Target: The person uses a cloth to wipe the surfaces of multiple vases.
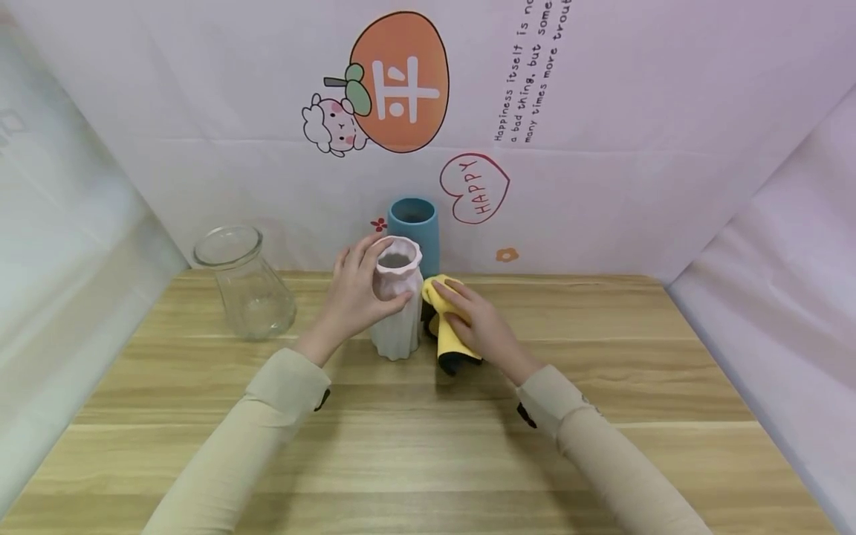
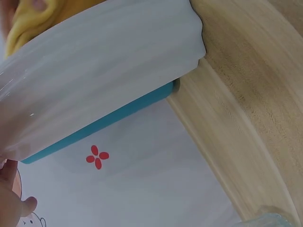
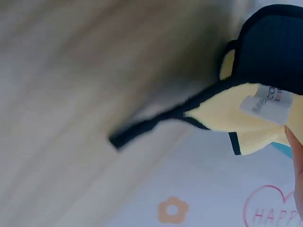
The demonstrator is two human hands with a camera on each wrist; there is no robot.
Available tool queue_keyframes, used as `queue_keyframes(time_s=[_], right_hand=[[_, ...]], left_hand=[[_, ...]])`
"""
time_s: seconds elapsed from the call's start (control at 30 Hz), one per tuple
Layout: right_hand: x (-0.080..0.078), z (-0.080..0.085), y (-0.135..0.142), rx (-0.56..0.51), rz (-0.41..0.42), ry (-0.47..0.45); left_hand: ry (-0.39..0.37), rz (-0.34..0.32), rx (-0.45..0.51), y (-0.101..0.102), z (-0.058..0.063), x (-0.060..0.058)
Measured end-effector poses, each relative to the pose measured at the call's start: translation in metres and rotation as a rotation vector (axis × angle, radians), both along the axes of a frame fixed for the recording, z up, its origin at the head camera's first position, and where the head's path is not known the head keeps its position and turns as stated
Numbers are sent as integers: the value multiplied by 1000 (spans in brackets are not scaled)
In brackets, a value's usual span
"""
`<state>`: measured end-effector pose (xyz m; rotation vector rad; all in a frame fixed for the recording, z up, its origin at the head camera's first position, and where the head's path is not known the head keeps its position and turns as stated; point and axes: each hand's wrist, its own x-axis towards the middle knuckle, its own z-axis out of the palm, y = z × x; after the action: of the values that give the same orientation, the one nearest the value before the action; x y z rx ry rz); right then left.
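Observation:
A white vase [image 1: 396, 319] with a wavy rim and ridged sides stands upright on the table. My left hand [image 1: 354, 293] grips it near the rim, thumb across the front and fingers along the upper left. In the left wrist view, the vase's pale side [image 2: 104, 71] fills the upper part. A yellow cloth [image 1: 451, 340] with black trim is bunched in my right hand [image 1: 483, 325], up against the vase's right side; whether they touch is hard to tell. The right wrist view shows the cloth's loose black-edged folds [image 3: 222, 109] and a white label [image 3: 270, 104].
Right behind the white vase stands a blue vase [image 1: 413, 223], partly hidden by it. A clear glass vase [image 1: 257, 301] stands at the back left of the wooden table [image 1: 414, 461]. A printed white backdrop [image 1: 588, 200] rises along the table's back edge.

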<state>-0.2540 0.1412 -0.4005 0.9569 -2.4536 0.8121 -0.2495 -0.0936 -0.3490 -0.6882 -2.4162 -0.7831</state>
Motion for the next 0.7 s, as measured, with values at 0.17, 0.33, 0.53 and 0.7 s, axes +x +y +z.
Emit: queue_keyframes(time_s=[0.17,0.33,0.53,0.7], right_hand=[[-2,20,-7,-113,-21,55],[-2,31,-13,-166,-27,40],[2,27,-16,-58,-19,-47],[4,17,-16,-35,-19,-81]], left_hand=[[-33,-15,-4,-3,3,0],[-119,-51,-29,-6,8,-1],[-214,-74,-37,-7,11,-3],[-237,-82,-31,-6,11,-4]])
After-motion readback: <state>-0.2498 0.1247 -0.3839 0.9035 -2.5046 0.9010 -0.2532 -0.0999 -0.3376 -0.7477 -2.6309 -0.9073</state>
